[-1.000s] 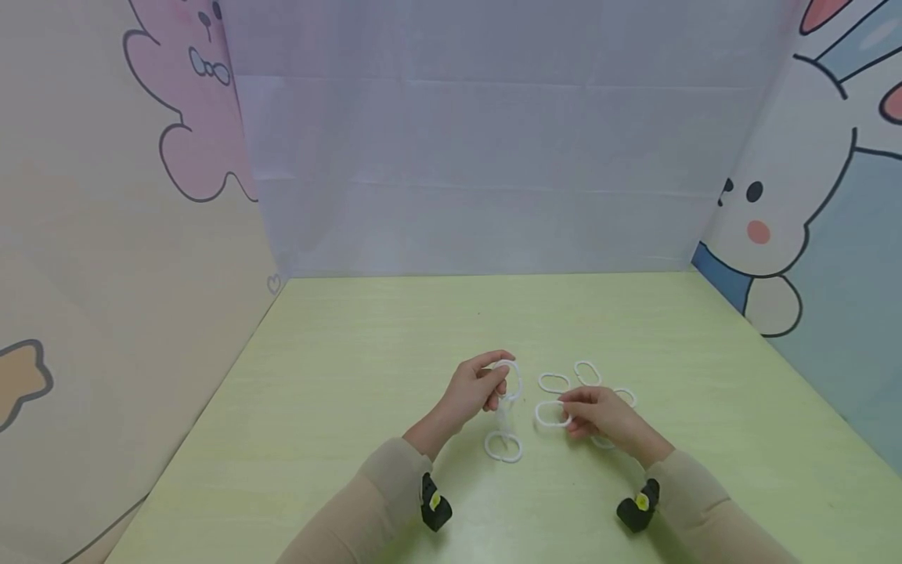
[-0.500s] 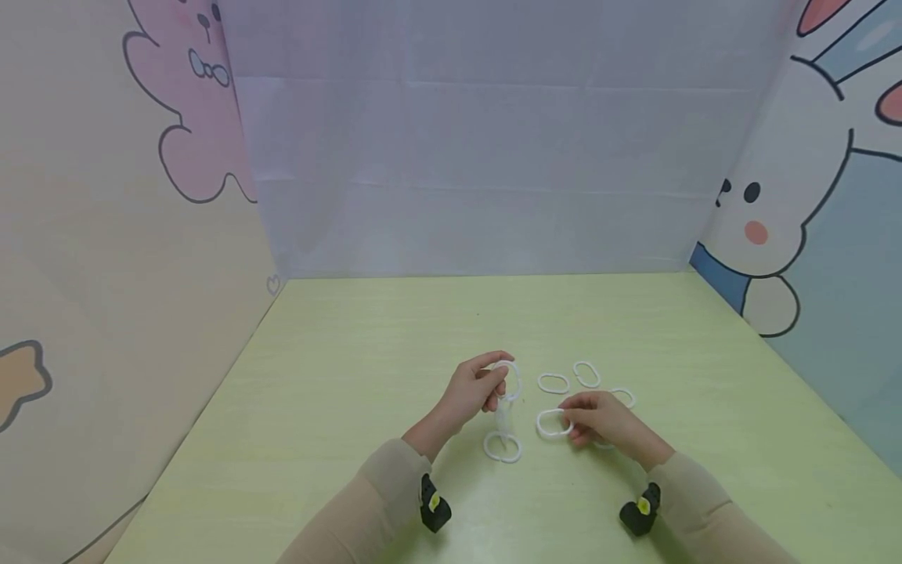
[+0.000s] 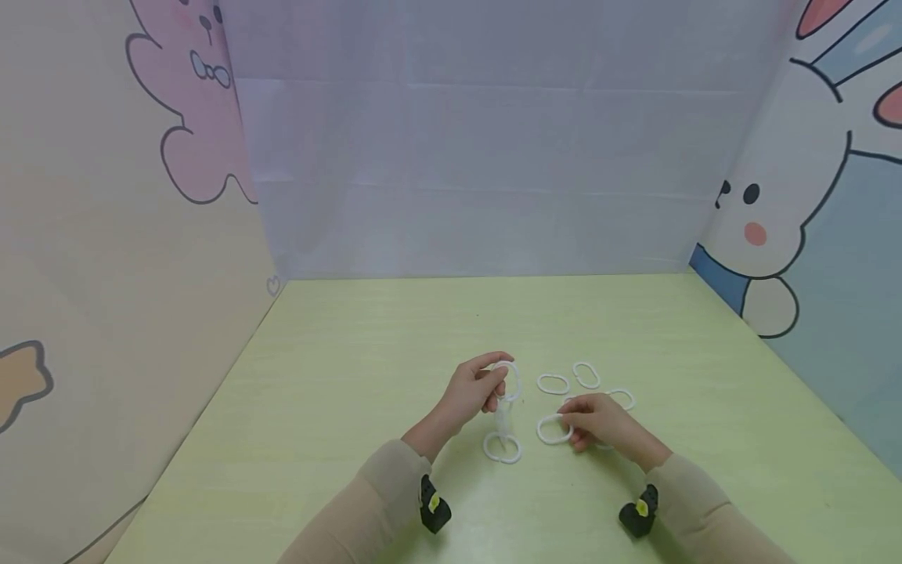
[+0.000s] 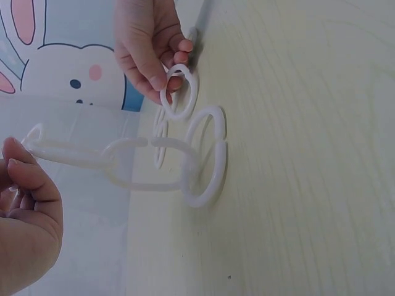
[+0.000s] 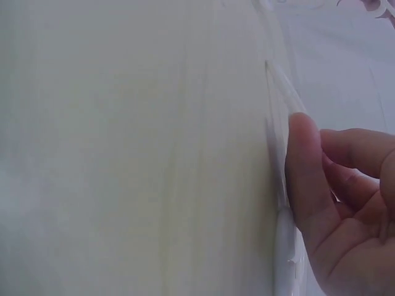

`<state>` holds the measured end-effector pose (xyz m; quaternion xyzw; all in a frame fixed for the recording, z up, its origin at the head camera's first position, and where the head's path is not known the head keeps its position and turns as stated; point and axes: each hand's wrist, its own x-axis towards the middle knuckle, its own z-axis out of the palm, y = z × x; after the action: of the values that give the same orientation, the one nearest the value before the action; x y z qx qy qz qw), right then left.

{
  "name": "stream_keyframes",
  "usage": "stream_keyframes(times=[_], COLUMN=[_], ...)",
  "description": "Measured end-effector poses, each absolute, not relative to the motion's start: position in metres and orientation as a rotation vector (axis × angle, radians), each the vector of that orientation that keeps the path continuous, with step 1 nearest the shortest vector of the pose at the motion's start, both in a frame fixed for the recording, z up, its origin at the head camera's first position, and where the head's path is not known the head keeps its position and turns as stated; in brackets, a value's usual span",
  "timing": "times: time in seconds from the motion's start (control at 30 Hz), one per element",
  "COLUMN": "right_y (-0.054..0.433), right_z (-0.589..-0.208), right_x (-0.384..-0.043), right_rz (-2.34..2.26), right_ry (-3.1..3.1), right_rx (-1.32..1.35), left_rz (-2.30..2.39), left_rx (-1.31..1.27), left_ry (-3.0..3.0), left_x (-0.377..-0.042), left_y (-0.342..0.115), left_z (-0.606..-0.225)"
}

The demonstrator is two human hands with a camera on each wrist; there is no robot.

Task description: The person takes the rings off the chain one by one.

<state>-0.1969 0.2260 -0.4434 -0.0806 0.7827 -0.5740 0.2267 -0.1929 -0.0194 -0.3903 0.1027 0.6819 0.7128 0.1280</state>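
Head: your left hand [image 3: 474,388] pinches a white chain [image 3: 503,411], 3 links, above the grained table [image 3: 352,352]; your right hand [image 3: 600,421] pinches 1 oval link [image 3: 553,442] beside it. Left wrist: smooth chain, 2 links showing gaps. Right wrist: thumb [image 5: 305,169] against the link.

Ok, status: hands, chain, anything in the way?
Left hand holds three-link chain by its top. Right hand pinches single link, apart from chain. Loose links by Right hand, some partly hidden; nothing seen between chain and single link.
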Motion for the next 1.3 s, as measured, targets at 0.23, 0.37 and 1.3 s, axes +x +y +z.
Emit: stream_keyframes(times=[0.23, 0.37, 1.3], right_y=[0.225, 0.222, 0.211], right_z=[-0.444, -0.443, -0.441], right_x=[-0.197, -0.196, -0.195], right_rz=[-1.523, -1.447, -1.212], right_ry=[2.207, 2.288, 2.532], right_rx=[-0.223, -0.235, -0.256], left_rz=[2.086, 2.075, 2.064], left_rx=[0.308, 0.294, 0.330], left_ry=[1.982, 1.980, 1.997], left_x=[-0.187, -0.189, -0.206], left_y=[-0.020, -0.021, -0.019], left_z=[-0.382, -0.381, -0.410])
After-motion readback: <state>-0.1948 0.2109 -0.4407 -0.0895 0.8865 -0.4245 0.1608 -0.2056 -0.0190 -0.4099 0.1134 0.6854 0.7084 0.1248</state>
